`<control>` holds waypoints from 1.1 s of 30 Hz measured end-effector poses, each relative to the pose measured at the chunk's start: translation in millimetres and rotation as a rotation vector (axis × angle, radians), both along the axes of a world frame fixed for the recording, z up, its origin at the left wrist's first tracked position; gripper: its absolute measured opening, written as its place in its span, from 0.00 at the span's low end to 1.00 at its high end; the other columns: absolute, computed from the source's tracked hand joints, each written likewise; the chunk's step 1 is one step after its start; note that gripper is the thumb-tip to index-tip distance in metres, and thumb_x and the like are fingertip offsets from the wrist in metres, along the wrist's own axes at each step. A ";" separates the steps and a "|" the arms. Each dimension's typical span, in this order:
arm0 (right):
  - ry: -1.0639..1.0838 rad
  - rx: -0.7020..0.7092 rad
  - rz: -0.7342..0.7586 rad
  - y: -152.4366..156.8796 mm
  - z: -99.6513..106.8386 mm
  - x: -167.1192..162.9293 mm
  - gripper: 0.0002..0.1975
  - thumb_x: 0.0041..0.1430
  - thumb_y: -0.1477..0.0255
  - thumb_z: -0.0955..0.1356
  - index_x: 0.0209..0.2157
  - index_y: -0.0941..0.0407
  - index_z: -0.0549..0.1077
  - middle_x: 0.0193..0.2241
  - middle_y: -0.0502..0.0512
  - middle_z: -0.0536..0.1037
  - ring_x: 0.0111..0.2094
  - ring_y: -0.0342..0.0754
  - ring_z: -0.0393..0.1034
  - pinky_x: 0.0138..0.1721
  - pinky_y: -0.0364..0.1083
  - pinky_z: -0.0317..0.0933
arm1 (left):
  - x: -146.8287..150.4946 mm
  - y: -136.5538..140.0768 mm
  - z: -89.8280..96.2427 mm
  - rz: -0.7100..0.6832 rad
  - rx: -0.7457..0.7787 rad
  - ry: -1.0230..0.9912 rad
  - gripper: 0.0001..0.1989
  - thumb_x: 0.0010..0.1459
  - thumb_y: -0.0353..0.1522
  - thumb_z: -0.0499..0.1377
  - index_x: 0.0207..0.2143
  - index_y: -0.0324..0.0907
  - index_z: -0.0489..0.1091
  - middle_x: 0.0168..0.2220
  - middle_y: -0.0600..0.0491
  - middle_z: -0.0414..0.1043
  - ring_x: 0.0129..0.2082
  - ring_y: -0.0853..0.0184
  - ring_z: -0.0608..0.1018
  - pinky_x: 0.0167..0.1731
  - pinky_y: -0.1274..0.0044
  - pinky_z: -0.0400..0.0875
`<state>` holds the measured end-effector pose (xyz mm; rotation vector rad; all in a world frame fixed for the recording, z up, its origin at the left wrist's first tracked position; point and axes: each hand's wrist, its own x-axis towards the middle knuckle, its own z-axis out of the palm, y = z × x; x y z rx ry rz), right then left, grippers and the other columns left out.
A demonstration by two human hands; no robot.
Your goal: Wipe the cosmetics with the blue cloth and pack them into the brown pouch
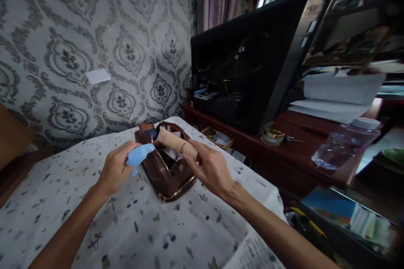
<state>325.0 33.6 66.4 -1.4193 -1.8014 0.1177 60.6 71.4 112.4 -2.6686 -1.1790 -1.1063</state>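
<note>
A brown leather handbag (158,174) stands unzipped on the patterned white sheet, with several small items inside that I cannot make out. My left hand (115,168) is closed around a bunched light blue cloth (140,154) at the bag's left side. Over the bag's opening, my right hand (213,166) grips the lower end of a beige cosmetic tube (176,141), which tilts up to the left. One handle (173,126) of the bag arches behind the tube.
A black computer case (240,71) sits on the dark red desk (315,130) to the right. Near its edge are a small jar with a gold band (273,136), keys (293,139), a clear bottle (342,145) and papers (334,103). An open drawer (217,136) lies below the case.
</note>
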 end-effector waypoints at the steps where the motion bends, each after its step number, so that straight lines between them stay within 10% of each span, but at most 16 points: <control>1: -0.047 -0.024 -0.020 4.3 1.0 -5.5 0.19 0.65 0.63 0.63 0.52 0.56 0.73 0.39 0.60 0.81 0.33 0.53 0.74 0.32 0.47 0.60 | -1.9 -1.0 -3.7 0.002 -0.026 0.013 0.13 0.62 0.31 0.48 0.38 0.43 0.72 0.34 0.52 0.78 0.32 0.65 0.79 0.31 0.77 0.71; 18: -0.479 -0.468 0.028 36.3 33.8 -34.6 0.21 0.73 0.66 0.56 0.42 0.59 0.77 0.43 0.67 0.81 0.44 0.58 0.77 0.38 0.47 0.62 | -31.2 2.2 -48.2 0.062 -0.247 0.064 0.13 0.55 0.31 0.47 0.36 0.42 0.71 0.32 0.52 0.76 0.30 0.64 0.77 0.29 0.77 0.68; 26: -0.113 -0.541 0.428 38.7 28.6 3.7 0.13 0.71 0.70 0.60 0.49 0.58 0.71 0.25 0.49 0.78 0.25 0.44 0.73 0.30 0.41 0.60 | -17.4 1.8 -35.9 0.020 -0.181 -0.004 0.11 0.56 0.30 0.49 0.34 0.42 0.71 0.31 0.53 0.75 0.30 0.65 0.76 0.31 0.77 0.68; 33: 0.090 -0.482 0.362 34.5 13.1 4.5 0.10 0.66 0.70 0.65 0.41 0.58 0.77 0.23 0.47 0.77 0.20 0.42 0.72 0.29 0.41 0.61 | -11.8 -1.7 -41.6 -0.063 -0.105 -0.007 0.13 0.57 0.26 0.48 0.38 0.40 0.71 0.34 0.51 0.75 0.33 0.65 0.77 0.32 0.76 0.68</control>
